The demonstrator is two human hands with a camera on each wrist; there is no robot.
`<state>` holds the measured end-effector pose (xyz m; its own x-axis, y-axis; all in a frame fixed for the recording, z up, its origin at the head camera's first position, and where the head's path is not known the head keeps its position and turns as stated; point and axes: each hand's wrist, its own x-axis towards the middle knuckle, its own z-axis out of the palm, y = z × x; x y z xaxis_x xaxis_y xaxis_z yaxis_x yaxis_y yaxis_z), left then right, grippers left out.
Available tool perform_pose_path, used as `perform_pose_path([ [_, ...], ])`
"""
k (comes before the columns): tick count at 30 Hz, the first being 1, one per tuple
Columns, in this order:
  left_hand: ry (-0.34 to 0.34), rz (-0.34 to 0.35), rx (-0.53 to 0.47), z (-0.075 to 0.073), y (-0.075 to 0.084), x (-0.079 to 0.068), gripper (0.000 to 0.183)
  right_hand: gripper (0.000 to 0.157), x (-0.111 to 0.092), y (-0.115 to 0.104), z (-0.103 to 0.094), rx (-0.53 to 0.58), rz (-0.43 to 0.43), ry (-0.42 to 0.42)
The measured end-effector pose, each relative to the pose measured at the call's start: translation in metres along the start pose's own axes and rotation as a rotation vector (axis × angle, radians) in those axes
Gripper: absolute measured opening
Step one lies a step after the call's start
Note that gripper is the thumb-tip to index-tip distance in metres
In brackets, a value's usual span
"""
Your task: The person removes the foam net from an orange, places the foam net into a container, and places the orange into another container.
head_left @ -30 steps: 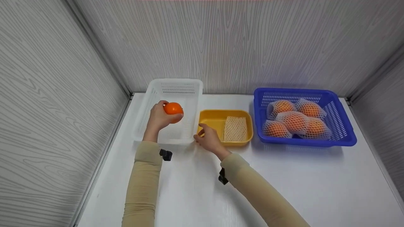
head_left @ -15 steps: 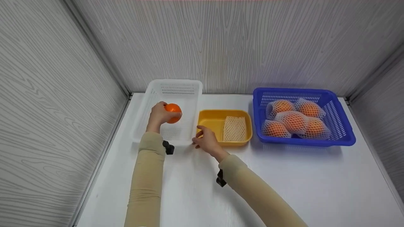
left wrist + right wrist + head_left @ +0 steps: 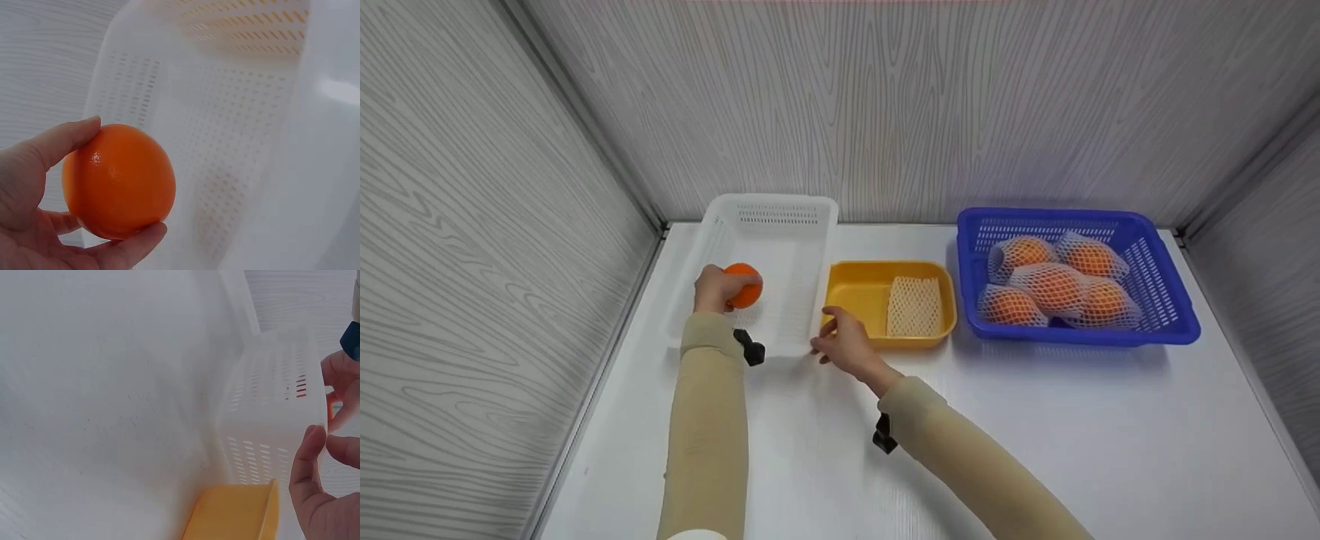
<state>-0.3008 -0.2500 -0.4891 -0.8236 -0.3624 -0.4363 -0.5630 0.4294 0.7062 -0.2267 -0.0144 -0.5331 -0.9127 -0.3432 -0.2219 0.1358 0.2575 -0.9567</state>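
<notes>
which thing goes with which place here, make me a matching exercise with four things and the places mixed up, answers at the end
Things:
1. bare orange
2. foam netting
3. netted oranges
4. right hand

Places:
A. in the blue basket
B. at the rim of the white basket
C. in the left hand's grip
D. in the yellow tray

Pairs: 1-C, 2-D, 3-A, 4-B

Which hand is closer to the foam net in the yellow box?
The right hand: it pinches the white basket's rim, left of the foam net. The left hand, holding an orange, is farther left.
</notes>
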Motion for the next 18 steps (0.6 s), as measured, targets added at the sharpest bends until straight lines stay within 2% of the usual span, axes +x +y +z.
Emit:
perform_pose_path([
  [10,-0.022,-0.092,0.024,-0.008,-0.018,0.005,0.081,0.06,-0.002,0.002,0.002,-0.009,-0.044,-0.003],
  [18,-0.061,-0.075,0.052,-0.003,-0.026,0.002,0.082,0.059,-0.003,0.001,0.0,-0.02,-0.044,-0.002],
])
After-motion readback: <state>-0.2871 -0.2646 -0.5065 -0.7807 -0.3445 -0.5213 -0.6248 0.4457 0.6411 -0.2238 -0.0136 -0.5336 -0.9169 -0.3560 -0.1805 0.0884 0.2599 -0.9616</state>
